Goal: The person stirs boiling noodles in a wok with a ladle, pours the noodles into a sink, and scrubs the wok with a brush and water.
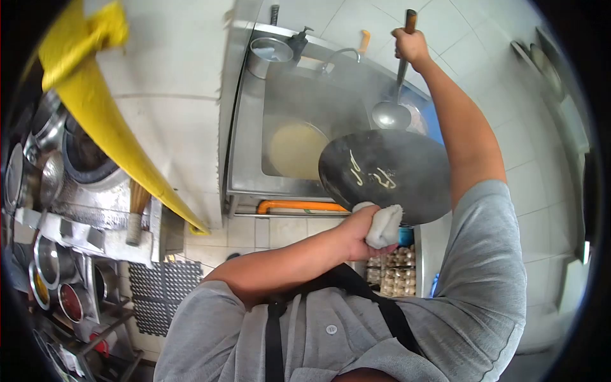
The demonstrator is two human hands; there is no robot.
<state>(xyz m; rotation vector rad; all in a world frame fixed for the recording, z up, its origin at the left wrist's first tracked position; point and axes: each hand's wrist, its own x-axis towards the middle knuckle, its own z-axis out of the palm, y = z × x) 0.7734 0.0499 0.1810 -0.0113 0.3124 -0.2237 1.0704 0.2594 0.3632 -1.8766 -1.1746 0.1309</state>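
Note:
My left hand (361, 230) is closed around a folded white cloth (385, 228) at the near rim of a black wok (414, 178). The wok is tilted, and a few pale noodle-like strips (355, 170) cling to its inside. Raised at the upper right, my right hand (412, 48) grips the handle of a metal ladle (391, 116). The ladle's round bowl hangs just beyond the wok's far rim; whether they touch, I cannot tell. Left of the wok, a pale yellowish round area (296, 150) shows through steam in the steel sink, partly hidden by the wok.
A curved tap (344, 52) and a lidded pot (270, 49) stand at the steel sink's (245, 156) back. Trays of eggs (391, 274) sit below the wok. A yellow pipe (121, 121) slants across the left, near shelves with pots and a bamboo brush (135, 213).

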